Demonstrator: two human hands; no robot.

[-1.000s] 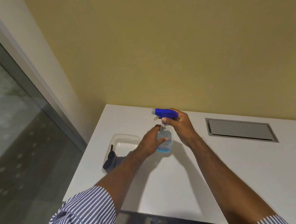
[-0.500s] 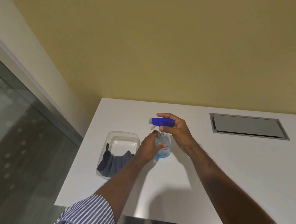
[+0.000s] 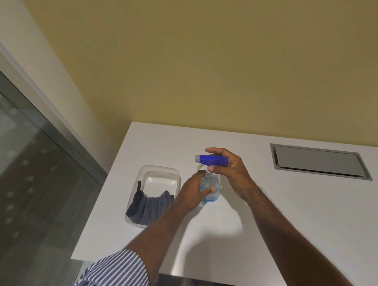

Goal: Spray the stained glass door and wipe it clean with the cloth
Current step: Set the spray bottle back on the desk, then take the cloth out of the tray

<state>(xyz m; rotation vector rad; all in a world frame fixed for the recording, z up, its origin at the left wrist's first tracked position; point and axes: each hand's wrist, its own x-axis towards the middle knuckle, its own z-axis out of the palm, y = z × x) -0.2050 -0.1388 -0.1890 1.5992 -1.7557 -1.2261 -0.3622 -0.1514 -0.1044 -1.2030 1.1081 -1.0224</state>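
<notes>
Head view: both hands grip the spray bottle (image 3: 210, 189) beside the tub (image 3: 156, 169), left hand (image 3: 193, 194) around its body, right hand (image 3: 229, 169) on the blue trigger head (image 3: 211, 161); lift it upright, nozzle aimed away.

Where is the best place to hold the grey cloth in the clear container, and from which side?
Pinch the grey cloth at its bunched middle, coming from above: the clear container is open on top and its walls block the sides. The cloth fills the near end only. Both hands are now on the spray bottle, so one must let go first.
</notes>
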